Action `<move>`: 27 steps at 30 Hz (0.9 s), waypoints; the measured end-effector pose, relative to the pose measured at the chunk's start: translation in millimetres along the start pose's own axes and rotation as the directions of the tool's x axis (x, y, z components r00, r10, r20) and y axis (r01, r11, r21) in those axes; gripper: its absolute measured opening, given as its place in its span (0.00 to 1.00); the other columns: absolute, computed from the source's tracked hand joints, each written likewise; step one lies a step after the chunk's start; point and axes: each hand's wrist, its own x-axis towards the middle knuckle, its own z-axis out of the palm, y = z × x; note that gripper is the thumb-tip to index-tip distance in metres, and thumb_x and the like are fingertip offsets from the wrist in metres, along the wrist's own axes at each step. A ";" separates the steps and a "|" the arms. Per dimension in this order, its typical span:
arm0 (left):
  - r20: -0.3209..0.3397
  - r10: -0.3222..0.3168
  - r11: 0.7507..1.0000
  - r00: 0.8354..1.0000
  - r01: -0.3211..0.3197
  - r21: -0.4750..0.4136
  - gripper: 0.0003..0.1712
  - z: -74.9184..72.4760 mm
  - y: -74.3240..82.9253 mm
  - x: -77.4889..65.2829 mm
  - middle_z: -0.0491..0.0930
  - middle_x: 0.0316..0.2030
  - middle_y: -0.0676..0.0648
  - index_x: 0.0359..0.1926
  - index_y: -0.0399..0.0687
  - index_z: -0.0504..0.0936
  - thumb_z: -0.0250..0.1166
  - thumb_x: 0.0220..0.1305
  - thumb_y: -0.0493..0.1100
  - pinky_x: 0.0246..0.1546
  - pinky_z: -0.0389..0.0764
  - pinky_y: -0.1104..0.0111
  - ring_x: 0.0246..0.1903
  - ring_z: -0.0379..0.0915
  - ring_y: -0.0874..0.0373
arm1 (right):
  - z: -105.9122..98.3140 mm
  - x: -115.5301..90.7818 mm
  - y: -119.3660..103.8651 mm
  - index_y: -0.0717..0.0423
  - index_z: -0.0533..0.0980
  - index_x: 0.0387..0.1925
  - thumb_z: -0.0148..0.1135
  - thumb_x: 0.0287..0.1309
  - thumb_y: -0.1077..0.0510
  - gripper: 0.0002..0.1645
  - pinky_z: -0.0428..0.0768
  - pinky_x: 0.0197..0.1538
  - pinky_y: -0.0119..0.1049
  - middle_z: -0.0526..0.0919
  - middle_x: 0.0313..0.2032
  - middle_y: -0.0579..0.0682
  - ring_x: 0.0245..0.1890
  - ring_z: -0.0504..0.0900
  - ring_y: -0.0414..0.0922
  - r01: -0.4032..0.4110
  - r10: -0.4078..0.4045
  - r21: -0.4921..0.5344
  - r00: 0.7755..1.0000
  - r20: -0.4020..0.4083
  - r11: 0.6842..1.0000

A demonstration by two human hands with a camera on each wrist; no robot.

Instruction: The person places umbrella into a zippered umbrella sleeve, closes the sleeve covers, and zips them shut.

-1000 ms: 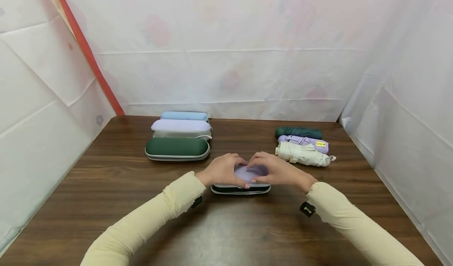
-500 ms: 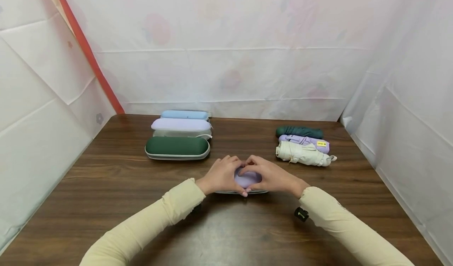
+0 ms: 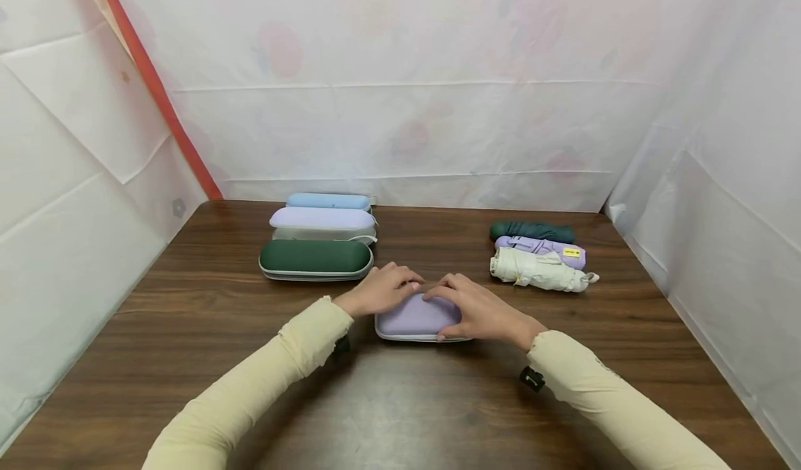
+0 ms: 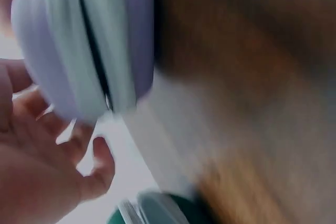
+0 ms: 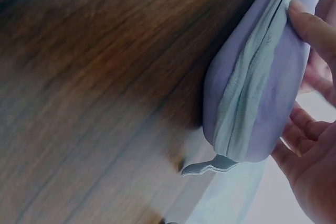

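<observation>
A lavender zip case lies on the table before me, its lid down. In the wrist views a pale zip band runs round its side, and a grey fabric tab sticks out from its right end. My right hand grips the right part of the case, thumb on the lid's near side and fingers over the far side. My left hand lies over the left far corner of the lid, its fingers loosely bent; in the left wrist view its thumb stands off the case.
Behind to the left lie a dark green case, a lavender case and a light blue case. At the right are folded umbrellas: cream, lavender and dark green. White sheeting hangs behind the table.
The lavender lid has come down over the dark interior seen earlier. My left hand has shifted left and away from the front edge; the right hand stays on the case.
</observation>
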 end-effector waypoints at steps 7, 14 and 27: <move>0.236 0.099 0.987 0.967 -0.065 -0.150 0.24 -15.4 -15.4 13.6 0.81 0.48 0.43 0.53 0.37 0.80 0.45 0.62 0.21 0.48 0.73 0.67 0.50 0.74 0.55 | 0.3 -1.7 0.7 0.51 0.75 0.56 0.75 0.45 0.45 0.36 0.72 0.46 0.38 0.72 0.47 0.46 0.45 0.69 0.41 -0.009 0.009 0.006 1.000 0.011 1.000; 0.402 0.083 0.997 0.912 -0.075 -0.036 0.21 -25.7 -11.5 24.7 0.82 0.45 0.46 0.48 0.40 0.84 0.51 0.61 0.22 0.42 0.75 0.71 0.44 0.75 0.61 | 1.8 -1.7 1.5 0.51 0.74 0.56 0.75 0.45 0.45 0.36 0.71 0.46 0.38 0.72 0.47 0.46 0.45 0.69 0.41 0.020 -0.020 0.027 1.000 0.004 0.999; 0.159 0.130 0.926 0.979 -0.177 0.333 0.06 -24.7 -17.6 11.2 0.82 0.30 0.56 0.31 0.52 0.87 0.65 0.62 0.40 0.31 0.75 0.69 0.30 0.75 0.63 | -2.2 1.8 5.8 0.45 0.75 0.58 0.74 0.46 0.43 0.36 0.71 0.44 0.37 0.72 0.47 0.46 0.45 0.68 0.42 0.031 -0.032 0.027 0.998 0.047 0.999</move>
